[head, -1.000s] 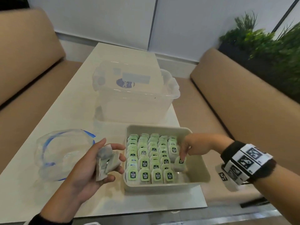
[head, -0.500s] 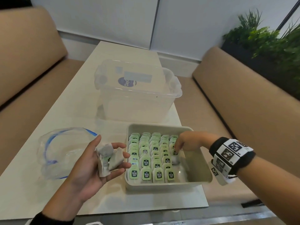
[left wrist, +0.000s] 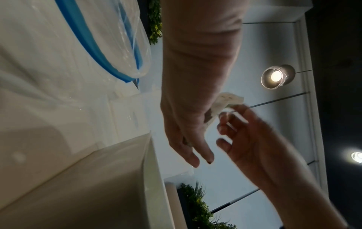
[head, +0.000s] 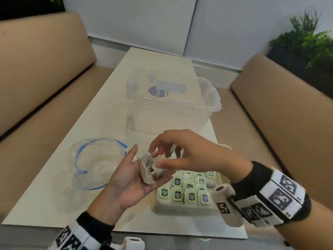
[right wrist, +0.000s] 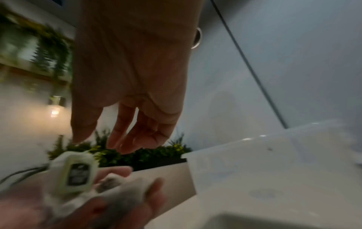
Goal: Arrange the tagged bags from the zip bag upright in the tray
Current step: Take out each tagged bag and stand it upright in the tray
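A pale table (head: 59,179) runs between two tan benches (head: 39,73), with a white wall behind and green plants (head: 310,42) at the far right corner. The landmark here is the tray (head: 182,207), a beige dish at the near edge of the table, partly hidden by the hands. Inside it, tea bags with green tags (head: 191,194) stand upright in close rows; only the nearer rows show.

Left of the tray lies the zip bag (head: 97,163), clear plastic with a blue seal, its mouth gaping and facing up. Beyond the tray stands a clear plastic tub (head: 173,103) with a blue round label on its side.

The left hand (head: 129,184) is held palm up just left of the tray, above the table, cupping a small bunch of loose bags (head: 146,168) across its fingers; the fingers are only lightly bent under them. In the right wrist view one of these shows its green tag (right wrist: 75,175) facing the camera.

The right hand (head: 187,156) hovers over the tray's far left part, its fingers spread and bent downward right at the bunch. Thumb and forefinger are close to the top bag, but whether they already pinch it cannot be told. Both wrists carry black bands with white patterned blocks (head: 270,197).
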`<act>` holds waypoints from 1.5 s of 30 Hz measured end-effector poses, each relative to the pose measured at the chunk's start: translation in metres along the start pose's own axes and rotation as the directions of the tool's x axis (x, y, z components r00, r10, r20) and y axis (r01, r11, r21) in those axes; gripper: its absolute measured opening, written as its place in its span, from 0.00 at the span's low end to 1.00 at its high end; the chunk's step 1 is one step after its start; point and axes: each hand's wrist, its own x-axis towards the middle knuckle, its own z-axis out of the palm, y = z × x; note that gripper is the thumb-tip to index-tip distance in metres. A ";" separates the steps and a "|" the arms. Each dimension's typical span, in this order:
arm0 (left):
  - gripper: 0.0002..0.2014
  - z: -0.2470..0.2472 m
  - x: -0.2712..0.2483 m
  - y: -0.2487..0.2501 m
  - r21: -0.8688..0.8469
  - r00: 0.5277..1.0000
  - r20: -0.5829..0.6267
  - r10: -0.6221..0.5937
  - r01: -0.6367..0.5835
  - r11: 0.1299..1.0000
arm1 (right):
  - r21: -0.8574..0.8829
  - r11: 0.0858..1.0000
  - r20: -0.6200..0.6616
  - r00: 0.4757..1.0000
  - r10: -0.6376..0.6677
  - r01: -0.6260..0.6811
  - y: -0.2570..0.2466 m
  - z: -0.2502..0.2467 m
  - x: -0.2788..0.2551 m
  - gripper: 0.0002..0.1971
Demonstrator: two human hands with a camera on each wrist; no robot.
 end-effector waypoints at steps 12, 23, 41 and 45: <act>0.11 -0.003 -0.004 0.008 0.050 0.990 -0.060 0.126 -0.123 0.991 | 0.056 0.998 0.043 0.999 0.026 -0.029 -0.015 -0.007 0.015 0.09; 0.30 -0.009 -0.013 -0.002 0.274 0.983 0.182 0.006 -0.056 0.960 | 0.095 0.995 0.104 0.994 -0.026 0.016 -0.015 -0.040 0.008 0.04; 0.11 -0.003 -0.004 -0.013 0.589 0.874 0.200 0.443 -0.469 0.658 | -0.310 0.945 0.057 0.994 -0.091 0.104 -0.029 -0.031 0.012 0.10; 0.10 -0.003 -0.005 -0.013 0.606 0.862 0.233 0.450 -0.491 0.626 | -0.338 0.932 0.066 0.991 -0.117 0.132 -0.035 -0.032 0.013 0.12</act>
